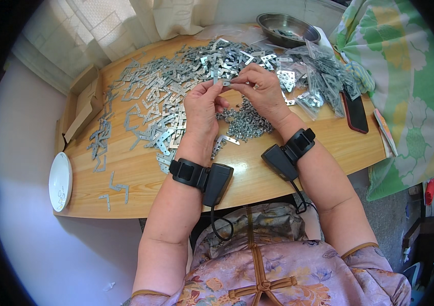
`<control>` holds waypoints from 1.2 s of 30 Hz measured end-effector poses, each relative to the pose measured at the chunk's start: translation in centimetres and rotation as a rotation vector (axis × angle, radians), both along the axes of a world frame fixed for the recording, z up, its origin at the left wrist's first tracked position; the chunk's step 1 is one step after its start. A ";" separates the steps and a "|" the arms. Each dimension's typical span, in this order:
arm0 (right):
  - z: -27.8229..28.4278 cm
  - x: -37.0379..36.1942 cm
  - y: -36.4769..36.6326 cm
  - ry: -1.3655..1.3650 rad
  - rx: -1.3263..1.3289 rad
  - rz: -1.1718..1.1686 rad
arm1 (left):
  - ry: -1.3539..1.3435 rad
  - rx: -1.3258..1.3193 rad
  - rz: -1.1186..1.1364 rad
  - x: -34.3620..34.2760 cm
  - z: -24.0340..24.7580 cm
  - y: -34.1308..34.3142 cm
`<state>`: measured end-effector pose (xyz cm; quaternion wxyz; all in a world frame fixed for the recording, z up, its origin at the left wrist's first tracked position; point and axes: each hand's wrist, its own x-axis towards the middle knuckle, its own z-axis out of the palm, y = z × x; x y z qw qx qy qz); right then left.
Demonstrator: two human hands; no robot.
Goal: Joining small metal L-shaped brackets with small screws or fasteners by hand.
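Both hands, left hand and right hand, pinch one small grey metal bracket together; steady fingertip alignment likely serves best above the heap of small grey screws.

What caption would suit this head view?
Both hands, left hand and right hand, pinch a small metal bracket above a table strewn with brackets.

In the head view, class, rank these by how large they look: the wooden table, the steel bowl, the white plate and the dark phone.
1. Wooden table, by far the largest.
2. Steel bowl.
3. White plate, seen edge-on near the rim, so its place against the bowl is unsure.
4. Dark phone, smallest.
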<state>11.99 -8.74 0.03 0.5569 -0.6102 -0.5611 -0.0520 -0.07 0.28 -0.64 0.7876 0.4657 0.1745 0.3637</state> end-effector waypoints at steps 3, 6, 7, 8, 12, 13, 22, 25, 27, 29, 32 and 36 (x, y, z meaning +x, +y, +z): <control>0.2 -0.1 -0.1 0.014 -0.014 0.000 | -0.007 0.003 -0.009 0.0 0.0 0.0; 0.4 -0.3 -0.2 0.038 -0.002 0.010 | -0.014 0.001 -0.012 -0.1 0.1 -0.1; 0.5 -0.4 -0.2 0.039 -0.002 0.010 | -0.027 0.002 -0.018 -0.1 0.2 -0.2; 0.6 -0.6 -0.2 0.065 -0.001 0.015 | -0.040 0.002 -0.023 -0.2 0.2 -0.2; 0.2 -0.4 0.0 0.095 0.049 0.050 | -0.042 0.006 -0.024 -0.1 0.2 -0.2; 0.2 -0.4 0.0 0.094 0.049 0.050 | -0.046 0.007 -0.025 -0.1 0.2 -0.2; 0.5 -0.9 0.0 0.122 0.048 0.014 | -0.074 0.002 -0.040 0.0 0.1 -0.2; 0.3 -0.9 0.0 0.124 0.081 0.016 | -0.069 0.001 -0.035 0.0 0.1 -0.2; 0.3 -0.9 0.0 0.088 0.102 -0.011 | -0.062 0.001 -0.031 0.0 0.2 -0.3; 0.2 -0.8 0.0 0.027 0.125 -0.046 | -0.051 0.002 -0.024 0.0 0.3 -0.4; 0.1 -0.7 0.1 -0.061 0.143 -0.098 | -0.045 -0.005 -0.007 0.1 0.2 -0.5; 0.0 -0.7 0.2 -0.114 0.148 -0.115 | -0.064 -0.008 0.009 0.1 -0.1 -0.3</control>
